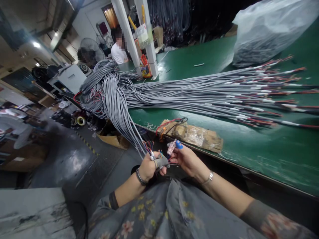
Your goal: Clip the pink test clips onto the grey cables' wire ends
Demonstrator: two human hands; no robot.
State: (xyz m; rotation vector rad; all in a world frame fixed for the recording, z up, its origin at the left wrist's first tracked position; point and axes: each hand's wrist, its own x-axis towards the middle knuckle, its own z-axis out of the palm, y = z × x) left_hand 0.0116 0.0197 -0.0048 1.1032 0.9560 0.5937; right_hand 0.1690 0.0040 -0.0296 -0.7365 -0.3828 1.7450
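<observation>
My left hand (149, 166) is closed around the end of a grey cable (139, 141), whose thin coloured wires fan out above my fist; a grey cot covers one finger. My right hand (186, 159) is pinched on a small white connector (171, 147) held right beside those wire ends; its thumb tip wears a blue cover. Both hands hover over my lap, just off the front edge of the green table (261, 149). The cable runs up into a big bundle of grey cables (174, 91).
The cable bundle lies across the table and droops off its left end. A flat brown cardboard piece (196, 134) with red wires lies near the table edge. A clear plastic bag (269, 30) sits at the back right. A person in white (119, 51) sits at the back.
</observation>
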